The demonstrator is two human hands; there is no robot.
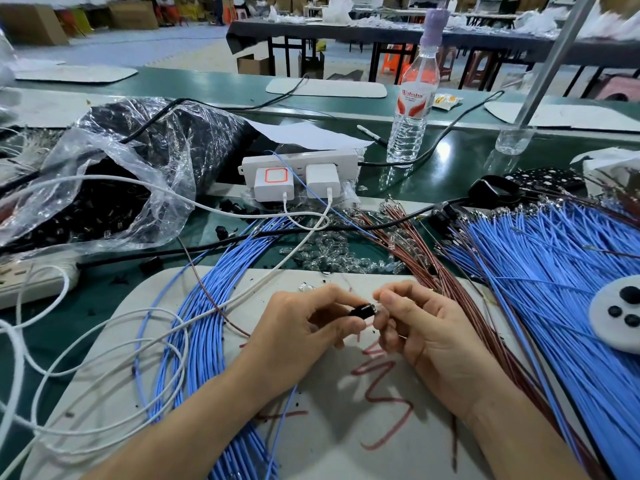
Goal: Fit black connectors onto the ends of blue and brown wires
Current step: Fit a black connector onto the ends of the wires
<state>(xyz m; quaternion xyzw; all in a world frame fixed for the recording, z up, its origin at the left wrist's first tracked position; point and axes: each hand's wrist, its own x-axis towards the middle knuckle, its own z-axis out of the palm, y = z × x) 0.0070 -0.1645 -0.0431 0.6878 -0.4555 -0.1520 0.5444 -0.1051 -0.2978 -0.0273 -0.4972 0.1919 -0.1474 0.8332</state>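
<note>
Off the grey mat's (329, 455) far left corner, on the green tabletop (450, 168), a clear plastic bag (114, 174) lies open with small black parts inside. White cables (86, 341) loop over the mat's left edge. A bundle of blue wires (207, 323) runs down the left part of the mat, with one brown wire (211, 303) crossing it.

Above the middle of the mat, your left hand (298, 337) has its fingers curled and pinches the black connector (362, 310) by its left end. Your right hand (426, 334), fingers also curled, pinches the connector's right end between thumb and forefinger. The connector is held just clear of the mat, over red scribbles. Which wire enters it is hidden by your fingers.

Beyond the mat's far edge lie a scatter of small clear parts (329, 247) and a white power strip (298, 164) with two chargers. Brown wires (415, 251) cross the mat's right side. Right of the mat spreads a wide heap of blue wires (554, 271), with a white disc (616, 313) carrying black pieces resting on it.
</note>
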